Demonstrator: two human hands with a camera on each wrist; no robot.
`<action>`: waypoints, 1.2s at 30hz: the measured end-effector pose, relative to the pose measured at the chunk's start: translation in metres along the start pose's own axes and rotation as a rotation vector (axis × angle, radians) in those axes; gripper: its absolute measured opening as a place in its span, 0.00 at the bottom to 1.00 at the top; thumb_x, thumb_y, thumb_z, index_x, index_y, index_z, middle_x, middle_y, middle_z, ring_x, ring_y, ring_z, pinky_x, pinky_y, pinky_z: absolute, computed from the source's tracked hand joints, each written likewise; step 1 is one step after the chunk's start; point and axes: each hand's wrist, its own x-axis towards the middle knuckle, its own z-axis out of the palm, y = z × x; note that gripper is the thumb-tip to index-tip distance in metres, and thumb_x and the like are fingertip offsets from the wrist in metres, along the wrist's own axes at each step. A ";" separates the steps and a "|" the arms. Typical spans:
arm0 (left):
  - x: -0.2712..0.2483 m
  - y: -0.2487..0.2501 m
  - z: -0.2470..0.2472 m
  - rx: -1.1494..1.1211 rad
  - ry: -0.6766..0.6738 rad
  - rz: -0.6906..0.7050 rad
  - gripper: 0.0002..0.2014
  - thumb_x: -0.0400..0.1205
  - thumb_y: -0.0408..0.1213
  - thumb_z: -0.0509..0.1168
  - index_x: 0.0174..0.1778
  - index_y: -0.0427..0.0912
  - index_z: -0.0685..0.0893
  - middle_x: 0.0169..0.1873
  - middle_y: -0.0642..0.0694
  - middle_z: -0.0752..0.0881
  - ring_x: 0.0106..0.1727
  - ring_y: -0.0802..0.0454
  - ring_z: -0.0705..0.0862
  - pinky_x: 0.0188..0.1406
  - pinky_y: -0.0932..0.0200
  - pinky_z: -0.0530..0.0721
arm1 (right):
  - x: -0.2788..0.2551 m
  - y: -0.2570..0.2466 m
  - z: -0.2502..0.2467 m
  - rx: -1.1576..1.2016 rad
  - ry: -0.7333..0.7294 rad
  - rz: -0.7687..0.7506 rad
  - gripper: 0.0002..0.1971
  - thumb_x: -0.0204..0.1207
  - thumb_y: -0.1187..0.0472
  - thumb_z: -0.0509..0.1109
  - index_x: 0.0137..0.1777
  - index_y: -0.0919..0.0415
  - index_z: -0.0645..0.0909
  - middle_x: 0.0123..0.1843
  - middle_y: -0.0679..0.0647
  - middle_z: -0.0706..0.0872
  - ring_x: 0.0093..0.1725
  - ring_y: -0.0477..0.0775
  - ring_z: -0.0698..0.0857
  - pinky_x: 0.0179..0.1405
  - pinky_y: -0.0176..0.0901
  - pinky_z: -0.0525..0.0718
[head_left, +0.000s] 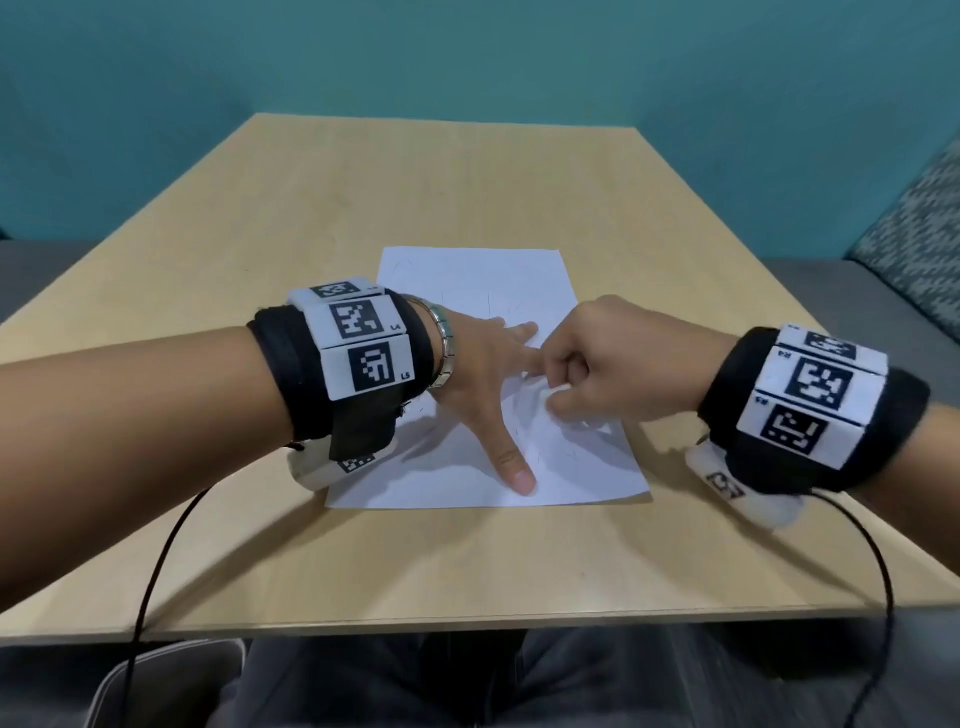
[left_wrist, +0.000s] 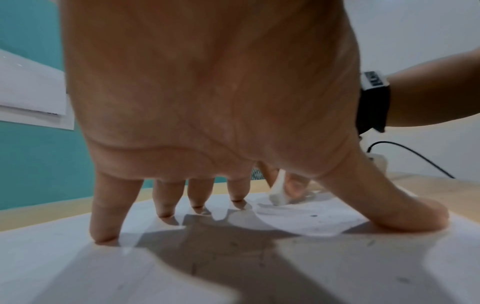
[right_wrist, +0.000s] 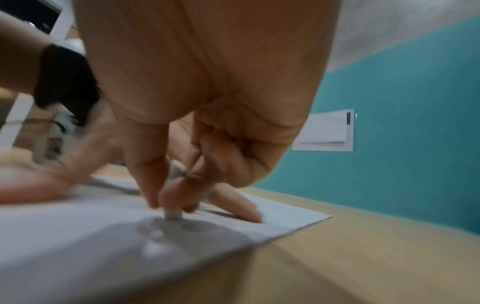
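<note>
Both hands work on the tabletop: left hand, fingers spread straight, pins the paper so it cannot slide; right hand pinches what seems a white eraser, pressed onto it.

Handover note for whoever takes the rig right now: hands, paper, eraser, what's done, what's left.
Left hand: open, fingers spread, pressing the paper flat on the table.
Right hand: pinches a white eraser, tip down on the sheet between the left thumb and forefinger.
Done: paper pinned, eraser in contact mid-sheet.
Left: faint grey marks show near the eraser and elsewhere on the sheet; probably rub those out, keeping the left hand down so the sheet does not slide.
</note>
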 end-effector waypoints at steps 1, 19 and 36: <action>-0.003 0.002 -0.001 -0.001 0.000 0.004 0.38 0.47 0.81 0.71 0.52 0.96 0.60 0.83 0.66 0.44 0.86 0.50 0.42 0.79 0.31 0.54 | -0.002 -0.005 0.003 0.021 -0.056 -0.035 0.08 0.71 0.60 0.77 0.32 0.55 0.85 0.22 0.41 0.83 0.26 0.37 0.80 0.25 0.30 0.75; -0.007 0.007 -0.007 0.019 0.020 -0.049 0.54 0.43 0.83 0.69 0.68 0.88 0.57 0.85 0.60 0.40 0.83 0.49 0.60 0.77 0.39 0.65 | -0.012 -0.007 0.006 0.109 -0.205 -0.060 0.06 0.72 0.62 0.78 0.34 0.58 0.87 0.26 0.46 0.87 0.25 0.40 0.80 0.29 0.33 0.78; -0.008 0.003 -0.004 -0.005 0.022 -0.039 0.57 0.46 0.80 0.72 0.70 0.89 0.49 0.85 0.61 0.41 0.84 0.49 0.57 0.78 0.37 0.63 | -0.014 0.009 0.003 0.022 -0.077 0.024 0.07 0.72 0.60 0.76 0.33 0.58 0.85 0.28 0.49 0.89 0.27 0.46 0.81 0.31 0.44 0.82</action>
